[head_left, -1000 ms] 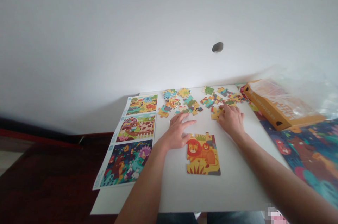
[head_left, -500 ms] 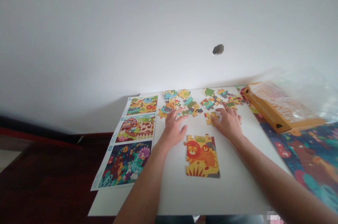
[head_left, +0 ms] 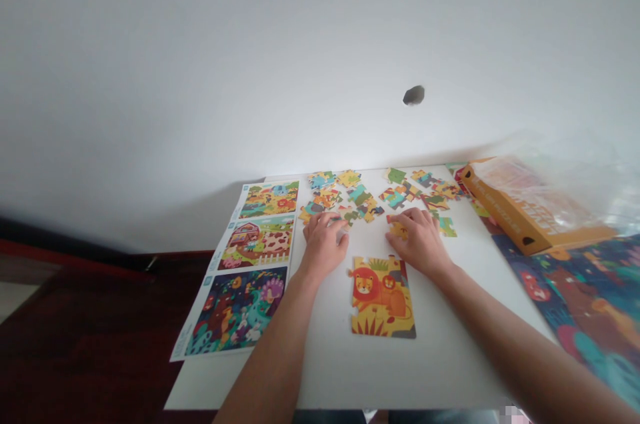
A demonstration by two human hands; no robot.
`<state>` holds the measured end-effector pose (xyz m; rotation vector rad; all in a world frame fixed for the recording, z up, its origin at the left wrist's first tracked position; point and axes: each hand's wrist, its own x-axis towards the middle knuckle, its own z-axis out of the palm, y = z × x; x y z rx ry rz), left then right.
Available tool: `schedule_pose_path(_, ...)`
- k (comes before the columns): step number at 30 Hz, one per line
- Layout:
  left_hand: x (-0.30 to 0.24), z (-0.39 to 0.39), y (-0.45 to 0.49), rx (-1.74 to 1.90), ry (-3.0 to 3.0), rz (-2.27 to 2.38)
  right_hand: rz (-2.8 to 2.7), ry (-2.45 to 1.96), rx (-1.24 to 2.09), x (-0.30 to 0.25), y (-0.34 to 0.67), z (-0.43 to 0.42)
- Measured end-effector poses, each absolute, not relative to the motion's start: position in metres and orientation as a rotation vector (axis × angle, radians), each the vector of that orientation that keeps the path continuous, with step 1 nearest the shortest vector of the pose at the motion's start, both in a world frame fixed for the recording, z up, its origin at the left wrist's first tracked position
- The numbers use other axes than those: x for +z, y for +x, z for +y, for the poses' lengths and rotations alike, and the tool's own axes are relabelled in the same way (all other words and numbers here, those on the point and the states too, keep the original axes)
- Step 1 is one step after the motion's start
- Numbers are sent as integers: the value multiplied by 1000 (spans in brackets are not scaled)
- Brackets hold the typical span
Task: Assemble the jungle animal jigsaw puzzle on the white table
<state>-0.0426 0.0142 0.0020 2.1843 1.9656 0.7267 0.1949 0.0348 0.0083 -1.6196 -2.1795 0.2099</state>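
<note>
Above the joined lion section [head_left: 383, 297] on the white table [head_left: 350, 377], my right hand [head_left: 417, 237] has its thumb and fingers on a yellow puzzle piece [head_left: 399, 229], partly covering it. My left hand [head_left: 324, 241] lies over the near side of the left group of loose pieces, fingers bent and thumb apart, with no piece visibly held. Close to its fingertips are a green piece [head_left: 350, 215] and a teal-and-yellow piece [head_left: 364, 201]. Another green piece [head_left: 447, 227] shows to the right of my right hand.
At the left lies a sheet with several printed pictures [head_left: 257, 244]. To the right stands an orange puzzle box [head_left: 530, 217] with clear plastic wrap [head_left: 565, 171] on it, near a dark animal picture [head_left: 575, 297]. A white wall [head_left: 320, 64] rises behind the table.
My right hand has shifted left over the yellow piece, uncovering the green piece at its right. My left hand has moved slightly left, its fingers drawn closer together. The lion section stays put.
</note>
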Motion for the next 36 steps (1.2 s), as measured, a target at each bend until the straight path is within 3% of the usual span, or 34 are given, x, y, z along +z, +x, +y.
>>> schedule_pose_path(17,1,16,-38,737,2145,2005,-2187,-1574,286,6,197,38)
schedule_pose_path(26,2,15,-31,723,2151,1977,-2661,-848,659,30,184,14)
schedule_pose_path(36,-2,15,-31,753,2162,1964,-2681,-879,668,30,183,13)
